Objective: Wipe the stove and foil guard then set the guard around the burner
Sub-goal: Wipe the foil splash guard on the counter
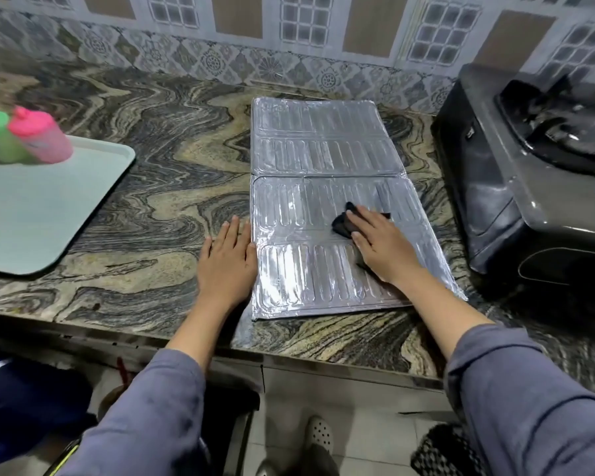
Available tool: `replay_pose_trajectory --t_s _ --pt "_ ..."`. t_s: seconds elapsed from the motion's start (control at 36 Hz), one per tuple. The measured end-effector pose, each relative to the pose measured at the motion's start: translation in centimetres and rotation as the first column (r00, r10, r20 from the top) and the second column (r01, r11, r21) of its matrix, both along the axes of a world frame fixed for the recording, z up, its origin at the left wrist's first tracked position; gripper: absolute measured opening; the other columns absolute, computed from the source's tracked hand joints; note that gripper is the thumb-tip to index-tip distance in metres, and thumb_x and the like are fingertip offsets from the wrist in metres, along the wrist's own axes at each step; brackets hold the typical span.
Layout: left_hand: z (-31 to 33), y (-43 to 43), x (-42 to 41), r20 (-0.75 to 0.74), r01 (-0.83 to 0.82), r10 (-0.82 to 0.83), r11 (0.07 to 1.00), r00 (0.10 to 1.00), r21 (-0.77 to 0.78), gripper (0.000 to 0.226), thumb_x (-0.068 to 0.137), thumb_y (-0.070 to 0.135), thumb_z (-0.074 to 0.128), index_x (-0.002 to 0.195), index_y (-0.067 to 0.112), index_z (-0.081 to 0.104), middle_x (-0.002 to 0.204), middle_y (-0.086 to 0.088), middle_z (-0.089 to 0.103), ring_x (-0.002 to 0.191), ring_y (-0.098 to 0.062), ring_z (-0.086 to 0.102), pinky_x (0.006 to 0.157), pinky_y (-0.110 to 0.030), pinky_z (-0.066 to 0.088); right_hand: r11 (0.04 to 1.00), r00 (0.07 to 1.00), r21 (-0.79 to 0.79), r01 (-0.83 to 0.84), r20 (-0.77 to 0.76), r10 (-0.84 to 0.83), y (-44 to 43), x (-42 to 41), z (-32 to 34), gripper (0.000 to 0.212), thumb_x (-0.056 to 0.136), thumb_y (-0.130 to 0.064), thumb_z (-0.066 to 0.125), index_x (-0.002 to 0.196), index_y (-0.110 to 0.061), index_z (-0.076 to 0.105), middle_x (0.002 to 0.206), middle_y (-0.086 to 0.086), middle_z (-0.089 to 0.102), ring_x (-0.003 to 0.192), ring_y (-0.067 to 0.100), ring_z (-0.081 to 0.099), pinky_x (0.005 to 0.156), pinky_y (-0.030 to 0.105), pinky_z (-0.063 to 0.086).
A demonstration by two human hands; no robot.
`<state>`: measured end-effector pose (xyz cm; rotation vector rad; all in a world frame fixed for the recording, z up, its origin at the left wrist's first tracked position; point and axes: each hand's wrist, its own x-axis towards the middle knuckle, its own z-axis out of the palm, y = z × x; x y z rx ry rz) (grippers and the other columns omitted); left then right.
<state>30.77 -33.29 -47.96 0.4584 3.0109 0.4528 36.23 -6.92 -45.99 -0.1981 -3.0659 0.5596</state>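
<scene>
1. The marbled desk (145, 187) fills the middle of the frame.
2. The dark stove (529, 187) sits at the right edge.
3. The foil guard (323, 146) lies flat at centre, left of the stove.
4. A pale tray (42, 214) at the left carries green and pink bottles (24, 139).
5. The right hand (385, 245) presses a black cloth (342, 223) on the guard, fingers flat and nearly together.
6. The left hand (225, 262) lies flat at the guard's left edge, fingers extended.

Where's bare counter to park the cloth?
Widest free patch: counter between tray and foil guard, beyond the left hand. Tray's near half is bare too. Crowded: only a narrow strip separates guard from stove; right hand presses the cloth there.
</scene>
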Motion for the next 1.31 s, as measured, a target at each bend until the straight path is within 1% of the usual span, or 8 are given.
replay_pose_trajectory --t_s 0.08,0.17,0.28,0.36,0.64,1.0,1.19,1.31 --pt "-0.1 0.1 0.0 -0.008 -0.005 0.006 1.000 1.000 0.006 0.051 0.099 0.036 0.013 0.148 0.027 0.003 0.158 0.005 0.001 0.145 -0.010 0.001 0.119 -0.037 0.003 0.988 0.988 0.018 0.151 0.025 -0.151 1.4 1.3 -0.2 0.046 0.100 -0.034 0.027 0.146 -0.028 0.025 0.156 -0.006 0.017 0.144 0.020 0.014 0.118 0.041 0.012" --pt "-0.1 0.3 0.1 -0.011 -0.015 0.015 1.000 1.000 0.006 0.051 0.098 0.036 0.013 0.148 0.027 0.003 0.158 0.005 0.001 0.145 -0.009 0.001 0.119 -0.037 0.003 0.956 0.956 0.033 0.292 0.026 -0.293 1.6 2.6 -0.5 0.048 0.100 -0.034 0.026 0.146 -0.026 0.021 0.157 -0.003 0.014 0.144 0.021 0.011 0.118 0.042 0.011" --pt "-0.1 0.3 0.1 -0.007 -0.019 0.019 1.000 1.000 -0.013 0.052 0.098 0.036 0.012 0.148 0.027 0.001 0.157 0.006 -0.001 0.145 -0.010 0.000 0.119 -0.038 0.002 0.863 0.864 0.024 0.504 -0.033 -0.503 -0.6 3.8 -0.9 0.048 0.098 -0.035 0.028 0.146 -0.026 0.023 0.157 -0.005 0.015 0.145 0.019 0.010 0.118 0.042 0.008" --pt "-0.2 0.3 0.0 -0.002 -0.019 0.019 1.000 1.000 -0.008 0.052 0.098 0.036 0.012 0.148 0.026 0.001 0.158 0.005 -0.002 0.145 -0.010 -0.001 0.119 -0.038 0.001 0.817 0.817 0.010 0.576 -0.030 -0.576 -3.2 3.7 -0.9 0.050 0.098 -0.037 0.027 0.147 -0.027 0.020 0.158 -0.005 0.010 0.145 0.023 0.009 0.118 0.044 0.003" --pt "-0.1 0.3 0.0 0.008 -0.004 0.004 1.000 1.000 -0.007 0.052 0.099 0.035 0.013 0.149 0.024 0.004 0.158 0.003 -0.001 0.145 -0.011 0.000 0.119 -0.038 0.000 0.890 0.891 -0.035 0.454 0.035 -0.453 -11.5 2.4 -0.6 0.054 0.099 -0.037 0.024 0.149 -0.024 0.008 0.158 -0.002 -0.002 0.145 0.028 0.000 0.118 0.046 -0.004" --pt "-0.2 0.3 -0.1 -0.021 -0.024 0.024 1.000 0.999 0.009 0.051 0.099 0.032 0.016 0.149 0.023 0.010 0.158 0.004 0.005 0.145 -0.011 0.004 0.118 -0.038 0.003 0.947 0.950 -0.079 0.312 0.022 -0.312 -18.6 2.8 -0.5 0.058 0.097 -0.033 0.031 0.148 -0.019 0.008 0.159 0.002 -0.001 0.144 0.031 0.001 0.118 0.048 -0.003" --pt "0.0 0.0 0.0 -0.034 0.002 -0.002 1.000 0.999 0.009 0.050 0.099 0.033 0.016 0.149 0.024 0.010 0.158 0.005 0.005 0.145 -0.010 0.004 0.117 -0.035 0.004 0.996 1.000 -0.085 0.016 -0.003 -0.016 -16.1 5.4 -0.5 0.052 0.097 -0.035 0.027 0.147 -0.026 0.014 0.158 -0.005 0.006 0.145 0.023 0.002 0.119 0.042 0.003" --pt "0.0 -0.2 0.0 -0.031 0.012 -0.011 1.000 0.999 0.016 0.051 0.099 0.034 0.016 0.149 0.025 0.010 0.158 0.005 0.005 0.145 -0.009 0.003 0.117 -0.035 0.004 0.998 0.999 -0.050 -0.050 0.006 0.050 -12.6 6.8 -0.4 0.051 0.097 -0.036 0.031 0.146 -0.030 0.018 0.157 -0.008 0.012 0.145 0.019 0.006 0.119 0.039 0.006"
